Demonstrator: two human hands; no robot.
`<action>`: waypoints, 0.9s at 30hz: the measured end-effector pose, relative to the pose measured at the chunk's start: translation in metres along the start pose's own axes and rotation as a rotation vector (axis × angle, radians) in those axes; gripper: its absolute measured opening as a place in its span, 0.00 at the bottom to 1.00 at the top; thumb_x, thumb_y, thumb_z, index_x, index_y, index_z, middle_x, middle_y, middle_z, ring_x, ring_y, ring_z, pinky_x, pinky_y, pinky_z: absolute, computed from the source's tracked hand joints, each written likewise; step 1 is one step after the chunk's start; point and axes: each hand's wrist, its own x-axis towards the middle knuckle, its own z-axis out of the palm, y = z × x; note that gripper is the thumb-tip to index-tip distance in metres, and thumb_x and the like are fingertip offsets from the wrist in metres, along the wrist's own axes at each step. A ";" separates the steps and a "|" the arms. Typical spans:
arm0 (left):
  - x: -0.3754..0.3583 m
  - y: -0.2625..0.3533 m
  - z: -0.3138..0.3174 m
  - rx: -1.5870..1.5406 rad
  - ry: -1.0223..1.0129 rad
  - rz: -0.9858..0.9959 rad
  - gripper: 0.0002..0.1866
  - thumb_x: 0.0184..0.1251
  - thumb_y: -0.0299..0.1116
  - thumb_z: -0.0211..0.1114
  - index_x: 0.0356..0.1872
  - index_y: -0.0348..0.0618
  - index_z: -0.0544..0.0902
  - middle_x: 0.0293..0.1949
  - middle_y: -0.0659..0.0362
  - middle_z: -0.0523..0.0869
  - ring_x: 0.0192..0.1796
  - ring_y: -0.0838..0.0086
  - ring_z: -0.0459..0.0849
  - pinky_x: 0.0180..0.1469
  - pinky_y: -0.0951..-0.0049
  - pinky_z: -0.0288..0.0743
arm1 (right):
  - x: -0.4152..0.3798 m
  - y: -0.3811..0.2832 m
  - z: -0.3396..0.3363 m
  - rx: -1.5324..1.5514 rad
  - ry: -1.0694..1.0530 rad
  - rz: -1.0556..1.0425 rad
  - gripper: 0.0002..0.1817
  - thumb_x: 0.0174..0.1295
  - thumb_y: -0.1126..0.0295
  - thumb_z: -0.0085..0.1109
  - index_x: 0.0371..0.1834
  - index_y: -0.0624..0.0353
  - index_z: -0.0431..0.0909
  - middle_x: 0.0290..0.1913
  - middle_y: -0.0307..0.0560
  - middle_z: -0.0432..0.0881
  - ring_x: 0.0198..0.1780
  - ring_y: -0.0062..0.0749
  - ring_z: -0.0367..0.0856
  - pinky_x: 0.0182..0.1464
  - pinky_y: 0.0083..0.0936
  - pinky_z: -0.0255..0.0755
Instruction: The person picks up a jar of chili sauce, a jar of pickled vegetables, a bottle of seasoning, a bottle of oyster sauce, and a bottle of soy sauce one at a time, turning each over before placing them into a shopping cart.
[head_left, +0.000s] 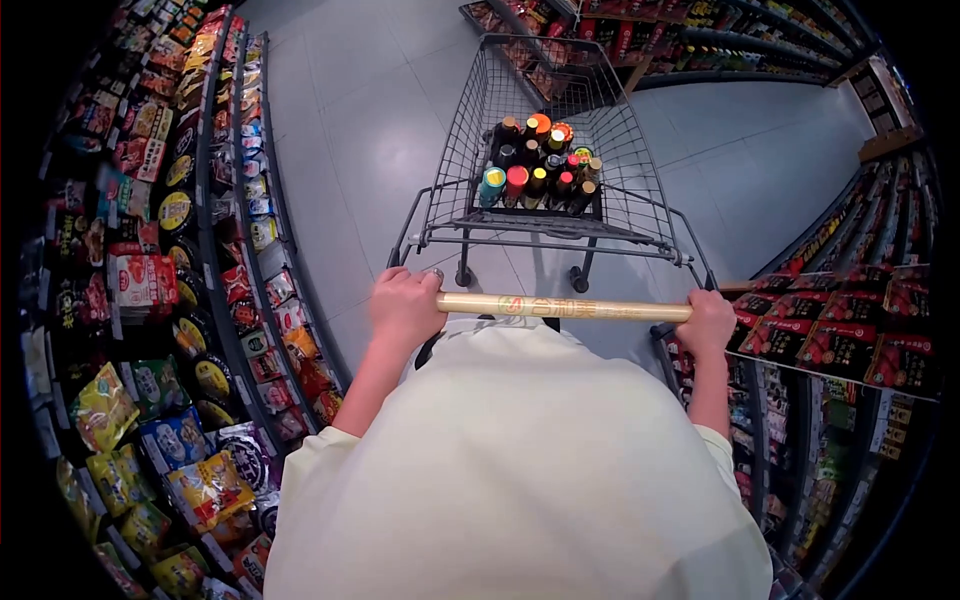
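My left hand [408, 303] is wrapped round the left end of a yellow shopping cart handle [570, 307] with printed characters on it. Round the handle's right end, my right hand [707, 322] is closed as well. Ahead of the handle stretches the wire basket of the shopping cart [632, 150]. Several dark bottles [538, 180] with red, yellow, brown and teal caps stand upright, grouped together in the part of the basket nearest me. The fingertips of both hands are partly hidden under the handle.
On the left, long shelves [262, 225] curve past with packets and round tubs. A display of dark red packs [840, 335] stands close on the right. More stocked shelves [750, 75] are beyond the cart. Grey floor tiles [350, 130] run along the cart's left side.
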 end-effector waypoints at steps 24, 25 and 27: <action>0.127 -0.057 0.029 -0.083 -0.008 0.401 0.07 0.40 0.32 0.67 0.25 0.51 0.83 0.21 0.64 0.83 0.30 0.67 0.85 0.47 0.70 0.77 | -0.049 -0.072 -0.014 -0.119 -0.043 0.422 0.13 0.52 0.62 0.65 0.20 0.53 0.71 0.24 0.41 0.77 0.33 0.40 0.78 0.35 0.37 0.70; 0.136 -0.054 0.031 -0.084 0.004 0.431 0.08 0.39 0.32 0.68 0.26 0.50 0.84 0.21 0.64 0.83 0.30 0.68 0.84 0.47 0.71 0.77 | -0.046 -0.068 -0.011 -0.117 -0.036 0.426 0.13 0.52 0.62 0.65 0.20 0.53 0.71 0.24 0.41 0.77 0.33 0.40 0.78 0.35 0.37 0.70; 0.147 -0.065 0.032 -0.091 0.021 0.452 0.10 0.39 0.31 0.68 0.28 0.50 0.85 0.22 0.63 0.83 0.30 0.68 0.84 0.47 0.71 0.77 | -0.044 -0.074 -0.006 -0.151 -0.005 0.424 0.12 0.53 0.62 0.64 0.21 0.53 0.71 0.24 0.40 0.77 0.33 0.40 0.78 0.35 0.38 0.70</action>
